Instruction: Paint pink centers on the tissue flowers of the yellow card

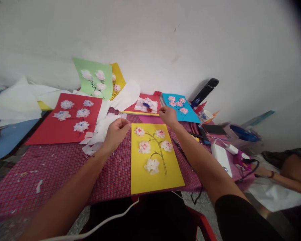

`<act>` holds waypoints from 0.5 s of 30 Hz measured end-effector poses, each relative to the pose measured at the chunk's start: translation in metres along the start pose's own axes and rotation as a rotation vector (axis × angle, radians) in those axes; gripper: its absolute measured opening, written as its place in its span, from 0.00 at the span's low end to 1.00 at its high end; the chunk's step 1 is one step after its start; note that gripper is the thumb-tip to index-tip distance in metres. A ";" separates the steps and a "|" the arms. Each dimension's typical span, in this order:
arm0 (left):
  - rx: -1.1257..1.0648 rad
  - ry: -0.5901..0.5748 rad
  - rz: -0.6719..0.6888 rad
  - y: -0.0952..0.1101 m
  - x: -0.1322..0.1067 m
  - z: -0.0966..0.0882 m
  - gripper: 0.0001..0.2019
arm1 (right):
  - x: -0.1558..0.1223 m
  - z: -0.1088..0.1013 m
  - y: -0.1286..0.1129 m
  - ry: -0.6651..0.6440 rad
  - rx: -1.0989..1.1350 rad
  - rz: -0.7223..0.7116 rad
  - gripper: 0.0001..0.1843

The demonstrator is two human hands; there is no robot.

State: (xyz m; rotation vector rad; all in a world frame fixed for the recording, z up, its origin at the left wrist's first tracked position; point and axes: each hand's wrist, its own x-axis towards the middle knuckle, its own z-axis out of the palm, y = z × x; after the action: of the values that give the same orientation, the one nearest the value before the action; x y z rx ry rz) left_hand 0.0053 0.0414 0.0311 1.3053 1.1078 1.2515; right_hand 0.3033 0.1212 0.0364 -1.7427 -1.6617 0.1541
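A yellow sheet point(145, 180) lies before me at the table's front edge, with a drawn stem and several crumpled white tissue flowers. All but the lowest tissue flower point(152, 166) carry red dabs. My left hand point(117, 132) is closed in a pinch by the sheet's top left corner; whether it grips the corner is unclear. Beyond the sheet's top right, my right hand point(168, 115) is closed, fingertips together, and anything in them is hidden. Just left of it sits a paint-smeared white tissue point(139, 104) with blue and red blots, on a red sheet point(131, 107).
Finished-looking flower sheets in red point(50, 129), green point(82, 80) and blue point(190, 112) stand around. White tissue point(104, 129) lies left. On the right are a black bottle point(207, 90), a white power bank-like box point(220, 159) and another person's arm point(286, 179).
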 end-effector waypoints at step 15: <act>-0.005 -0.001 -0.005 0.005 -0.001 0.002 0.08 | 0.001 0.006 0.002 0.032 0.813 0.608 0.09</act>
State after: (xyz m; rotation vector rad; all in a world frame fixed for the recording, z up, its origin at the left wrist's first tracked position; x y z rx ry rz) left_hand 0.0073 0.0399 0.0357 1.2977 1.1063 1.2492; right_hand 0.3022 0.1248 0.0310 -1.5027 -0.7924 0.9302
